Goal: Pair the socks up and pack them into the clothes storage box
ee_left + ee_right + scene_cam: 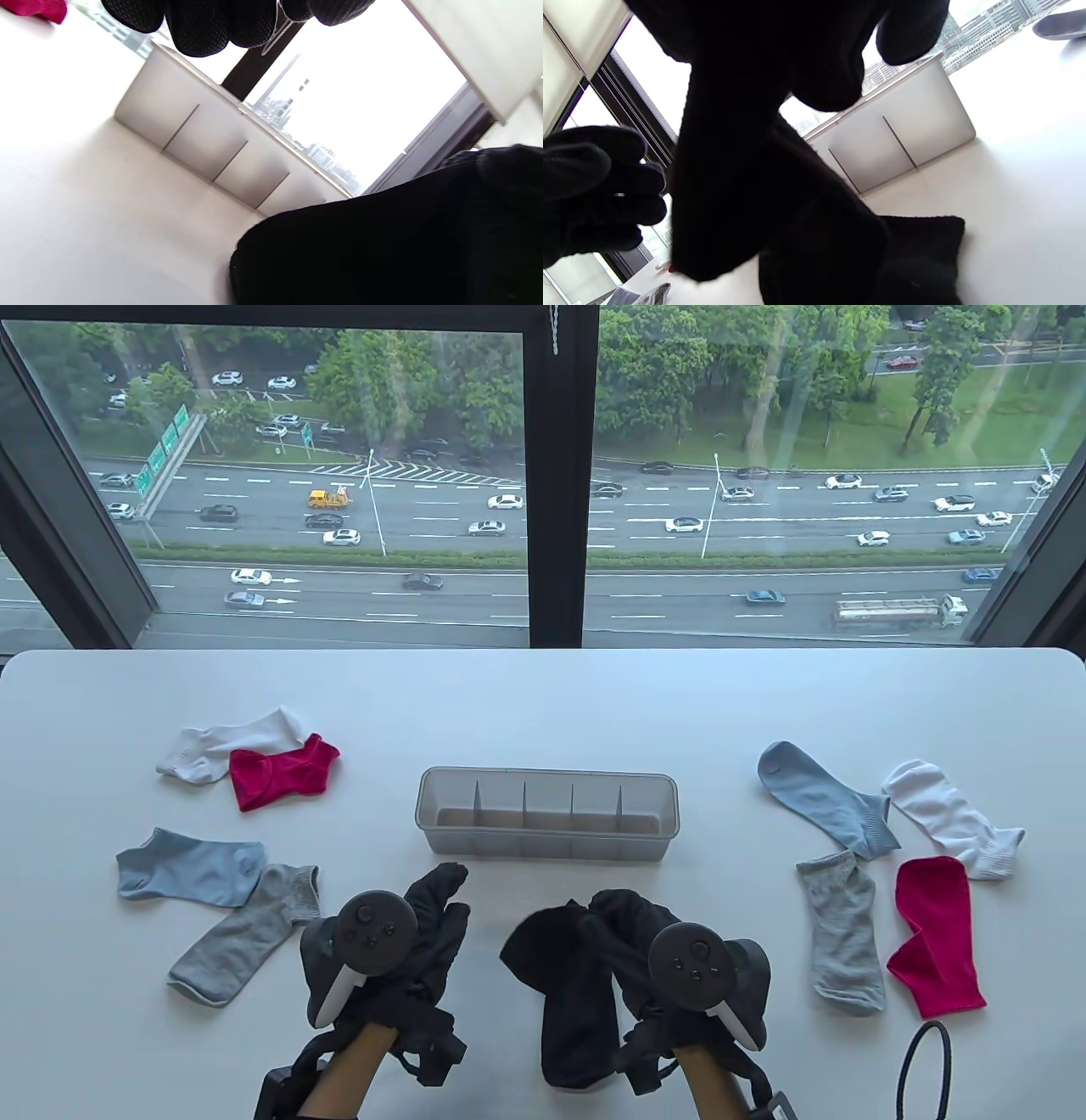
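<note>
The right hand (645, 933) grasps a black sock (573, 1010), dark knit, draped near the desk (543, 687) front edge. The left hand (424, 925) is released. The translucent, five-compartment storage box (547, 813) sits mid-desk.

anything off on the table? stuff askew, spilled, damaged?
Nothing stands out. The storage box sits upright and square, compartments empty. Loose socks lie unpaired on both sides, as expected before packing. The right hand holds black sock fabric; the left hand holds nothing.
</note>
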### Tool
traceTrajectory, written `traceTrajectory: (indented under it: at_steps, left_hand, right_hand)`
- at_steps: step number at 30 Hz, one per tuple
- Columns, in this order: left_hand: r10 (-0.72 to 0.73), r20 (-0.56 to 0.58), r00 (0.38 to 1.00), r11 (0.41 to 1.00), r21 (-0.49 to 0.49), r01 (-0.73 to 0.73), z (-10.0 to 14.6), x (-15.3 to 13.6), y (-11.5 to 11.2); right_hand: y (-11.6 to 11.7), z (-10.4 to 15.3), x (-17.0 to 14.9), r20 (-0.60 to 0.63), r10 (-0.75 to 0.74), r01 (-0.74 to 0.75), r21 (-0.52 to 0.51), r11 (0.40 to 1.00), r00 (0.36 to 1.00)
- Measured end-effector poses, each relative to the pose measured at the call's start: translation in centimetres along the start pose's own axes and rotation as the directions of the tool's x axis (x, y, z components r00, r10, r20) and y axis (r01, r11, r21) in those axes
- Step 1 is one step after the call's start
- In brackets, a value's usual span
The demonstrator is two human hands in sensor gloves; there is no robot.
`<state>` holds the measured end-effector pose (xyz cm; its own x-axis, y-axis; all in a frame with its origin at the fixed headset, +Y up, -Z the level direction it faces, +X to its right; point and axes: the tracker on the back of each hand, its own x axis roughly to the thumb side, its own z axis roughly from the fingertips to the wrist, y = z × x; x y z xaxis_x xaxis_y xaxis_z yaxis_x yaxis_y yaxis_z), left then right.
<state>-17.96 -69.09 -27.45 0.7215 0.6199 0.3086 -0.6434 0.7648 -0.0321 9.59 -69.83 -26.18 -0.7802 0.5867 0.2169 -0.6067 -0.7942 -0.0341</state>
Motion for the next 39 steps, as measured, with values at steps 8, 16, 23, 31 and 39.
traceTrajectory:
  at_steps: [8, 16, 23, 31, 39]
  left_hand:
    - [-0.090, 0.288, 0.953, 0.892, -0.402, 0.206, 0.4, 4.5, -5.3]
    - [-0.270, 0.318, 0.909, 0.930, -0.159, 0.332, 0.6, 5.4, -6.3]
    - [-0.002, 0.089, 0.996, 0.992, -0.129, 0.014, 0.1, 2.5, -3.6]
    - [0.261, -0.011, 0.965, 0.949, -0.179, -0.258, -0.5, 0.8, -2.4]
    - [0.115, -0.017, 0.993, 0.940, -0.320, -0.114, -0.9, 0.9, -3.2]
  right_hand:
    - [0.7, -0.2, 0.7, -0.036, -0.023, 0.024, 0.028, 0.999, 0.999]
    - [1.0, -0.1, 0.7, -0.110, -0.149, 0.155, 0.052, 0.986, 0.983]
    - [1.2, 0.0, 0.0, -0.082, -0.052, 0.056, 0.036, 0.998, 0.995]
    - [1.7, 0.1, 1.3, 0.172, -0.164, 0.108, 0.296, 0.949, 0.971]
    - [0.3, 0.3, 0.5, 0.128, -0.102, 0.111, -0.060, 0.992, 0.987]
